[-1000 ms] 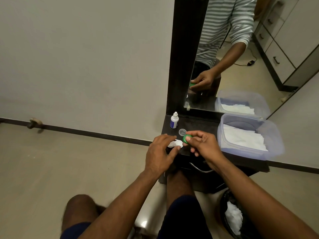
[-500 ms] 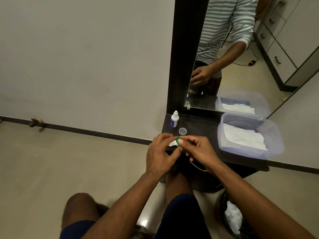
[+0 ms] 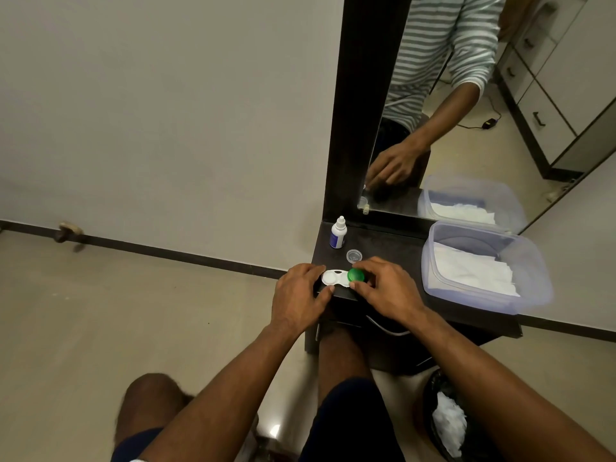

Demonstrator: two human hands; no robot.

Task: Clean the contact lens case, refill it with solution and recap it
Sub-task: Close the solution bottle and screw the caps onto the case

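1. The white plastic two-well contact lens case (image 3: 334,278) lies flat at the near left edge of the dark wooden shelf (image 3: 393,245). It serves as the landmark for all positions below.
2. The left well of the case is uncapped and shows a white interior. Whether it holds liquid cannot be determined.
3. The round green screw cap (image 3: 356,275) sits on the right well of the case.
4. The left hand (image 3: 300,298) holds the left end of the case. Its thumb touches the near rim and its fingers curl over the far left edge.
5. The right hand (image 3: 386,291) pinches the green cap. Its thumb sits at the near side of the cap and its fingers curl round the far side.
6. A small clear round plastic cap (image 3: 353,255) lies on the shelf just behind the case, apart from it.
7. A small white dropper bottle with a blue label (image 3: 338,233) stands upright behind the case, further back and slightly left, near the mirror frame.
8. A translucent rectangular plastic tub (image 3: 533,261) holding white tissues (image 3: 466,271) stands well to the right of the case.
9. A wall mirror (image 3: 466,95) rises behind the case.
10. A dark bin (image 3: 433,425) containing crumpled white paper stands on the floor below and to the right of the case.
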